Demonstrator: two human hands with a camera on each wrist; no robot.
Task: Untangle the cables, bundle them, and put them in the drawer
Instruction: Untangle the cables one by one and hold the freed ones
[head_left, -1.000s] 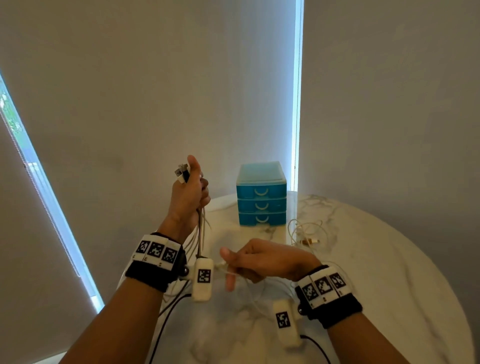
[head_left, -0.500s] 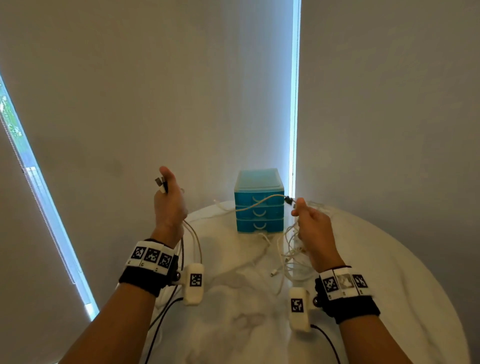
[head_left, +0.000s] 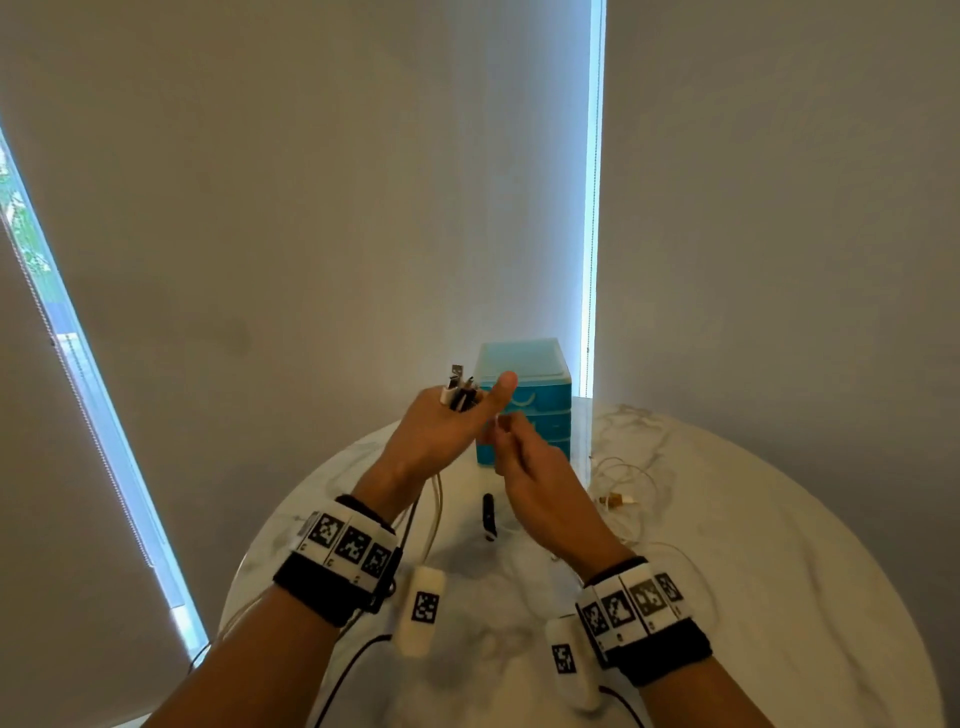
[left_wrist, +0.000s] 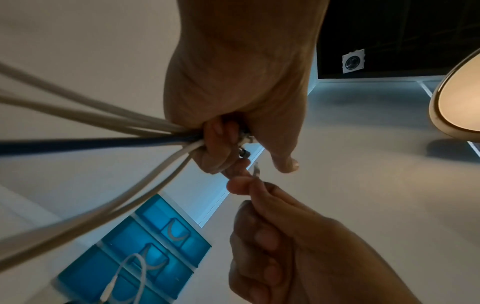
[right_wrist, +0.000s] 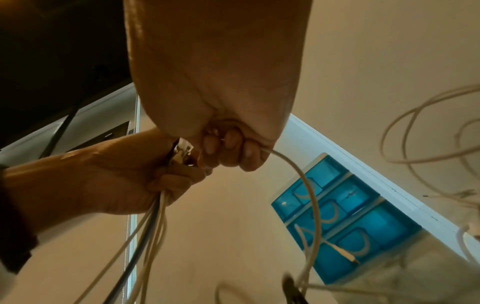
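My left hand (head_left: 457, 415) is raised in front of the blue drawer unit (head_left: 540, 364), thumb up, and grips a bundle of cables (left_wrist: 109, 121), white ones and one dark. Their plugs (head_left: 460, 388) stick out above the fist. My right hand (head_left: 503, 427) is right against it and pinches the plug end of a white cable (right_wrist: 309, 189) at the left thumb; the connector tip (left_wrist: 255, 170) shows between the two hands. The cable trails down from the right fist. All three drawers (right_wrist: 348, 218) look closed.
Loose white cables (head_left: 631, 475) lie tangled on the round marble table (head_left: 779, 571) to the right of the drawers, one with a gold plug (head_left: 615, 501). A black piece (head_left: 489, 515) sits below my hands. Window blinds stand behind.
My right hand has come from the right of the drawers over to the left hand, bringing a cable end. The left hand has shifted right, towards the drawers.
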